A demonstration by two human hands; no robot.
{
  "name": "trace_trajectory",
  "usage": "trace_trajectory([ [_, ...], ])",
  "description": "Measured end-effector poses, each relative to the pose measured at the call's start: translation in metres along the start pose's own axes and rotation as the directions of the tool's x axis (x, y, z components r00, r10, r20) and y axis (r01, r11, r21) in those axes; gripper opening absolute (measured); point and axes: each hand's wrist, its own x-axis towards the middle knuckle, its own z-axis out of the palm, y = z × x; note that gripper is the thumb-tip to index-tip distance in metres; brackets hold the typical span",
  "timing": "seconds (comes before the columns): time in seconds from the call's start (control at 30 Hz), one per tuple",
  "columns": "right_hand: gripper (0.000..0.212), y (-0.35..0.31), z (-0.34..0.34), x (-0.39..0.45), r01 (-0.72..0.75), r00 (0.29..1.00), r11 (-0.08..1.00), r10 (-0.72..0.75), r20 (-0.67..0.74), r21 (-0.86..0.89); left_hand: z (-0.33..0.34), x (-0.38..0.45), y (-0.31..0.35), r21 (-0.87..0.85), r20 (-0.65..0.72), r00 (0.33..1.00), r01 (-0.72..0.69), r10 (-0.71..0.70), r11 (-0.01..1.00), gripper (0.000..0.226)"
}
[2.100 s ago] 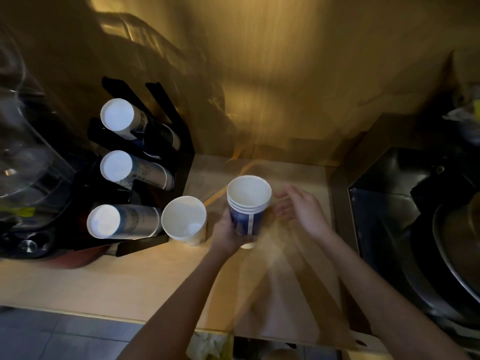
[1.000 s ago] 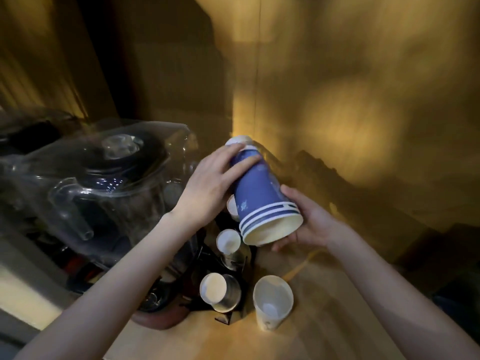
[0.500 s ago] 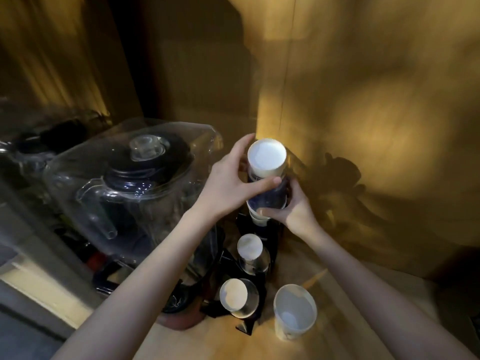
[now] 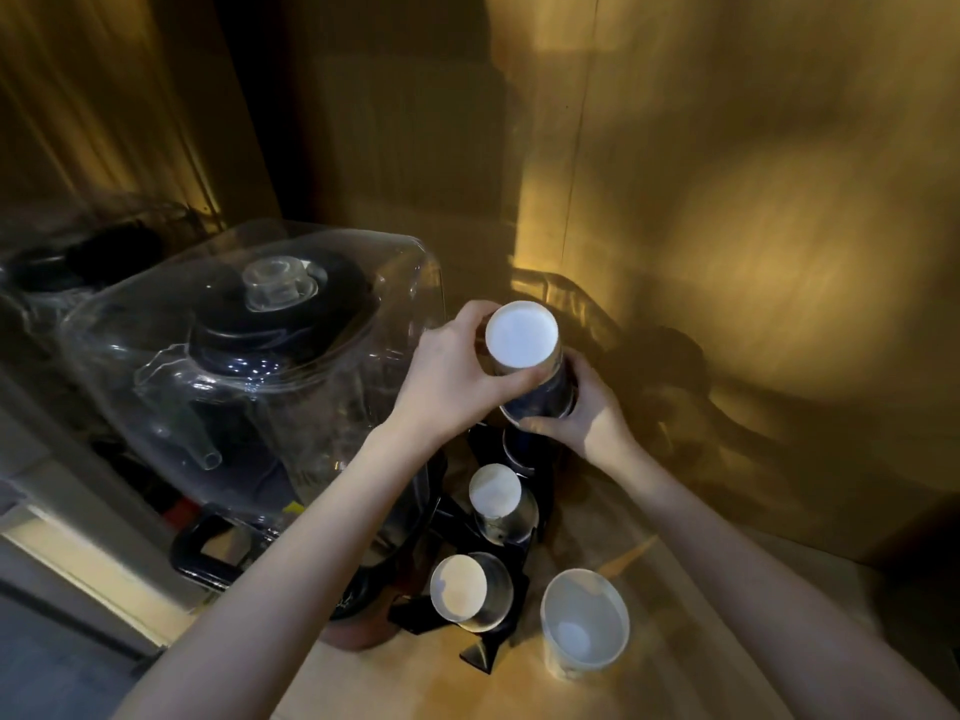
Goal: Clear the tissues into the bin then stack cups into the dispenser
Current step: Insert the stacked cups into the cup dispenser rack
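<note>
A stack of blue paper cups (image 4: 524, 350) is upside down, its white base facing me, over the top slot of the black cup dispenser (image 4: 491, 631). My left hand (image 4: 457, 379) grips the stack near its base. My right hand (image 4: 584, 415) holds its lower rim end. Two more cup stacks (image 4: 494, 493) (image 4: 460, 587) fill the dispenser's middle and lower slots. A single white cup (image 4: 584, 623) stands upright on the wooden counter (image 4: 675, 641), just right of the dispenser.
A clear-hooded blender with a black lid (image 4: 260, 345) stands close on the left of the dispenser. A wooden wall (image 4: 753, 200) rises right behind the cups. The counter's front edge runs at lower left.
The blue stack was lifted from the counter, turned upside down and brought over the dispenser's top slot. Since half a second ago it has sunk a little lower, both hands still on it.
</note>
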Motion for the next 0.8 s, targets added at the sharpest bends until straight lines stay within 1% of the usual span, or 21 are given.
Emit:
trace_trajectory([
  [0.07,0.079,0.01,0.005,0.001,0.014,1.0,0.995,-0.011,0.028,-0.1,0.009,-0.002,-0.005,0.048,0.032,0.999,0.016,-0.017,0.999,0.067],
  [0.13,0.076,0.018,0.009,-0.002,0.032,0.999,0.986,-0.027,0.029,-0.163,0.02,-0.004,-0.01,0.064,0.076,0.995,0.055,-0.06,0.996,0.067],
  [0.23,0.077,0.017,0.007,-0.01,0.054,0.999,0.987,-0.054,0.003,-0.151,0.034,-0.007,-0.017,0.053,0.136,0.982,0.123,-0.129,0.991,0.065],
  [0.33,0.077,0.017,0.003,-0.014,0.066,0.998,0.985,-0.064,0.014,-0.158,0.049,-0.006,-0.026,0.062,0.209,0.953,0.211,-0.219,0.976,0.065],
  [0.43,0.073,0.014,-0.002,-0.016,0.153,0.988,0.954,-0.146,0.047,-0.26,0.064,-0.004,-0.036,0.1,0.26,0.924,0.263,-0.28,0.96,0.063],
  [0.5,0.065,0.014,-0.002,-0.016,0.22,0.976,0.905,-0.204,0.082,-0.364,0.071,-0.004,-0.041,0.1,0.27,0.912,0.292,-0.308,0.951,0.062],
  [0.6,0.061,0.018,0.0,-0.018,0.267,0.964,0.81,-0.229,0.137,-0.522,0.077,-0.004,-0.045,0.112,0.269,0.905,0.312,-0.33,0.944,0.061],
  [0.7,0.064,0.022,0.007,-0.022,0.289,0.957,0.764,-0.248,0.15,-0.577,0.079,-0.004,-0.048,0.128,0.265,0.9,0.323,-0.346,0.938,0.06],
  [0.8,0.068,0.017,0.01,-0.017,0.27,0.963,0.765,-0.216,0.163,-0.584,0.078,-0.001,-0.049,0.145,0.267,0.89,0.342,-0.37,0.928,0.06],
])
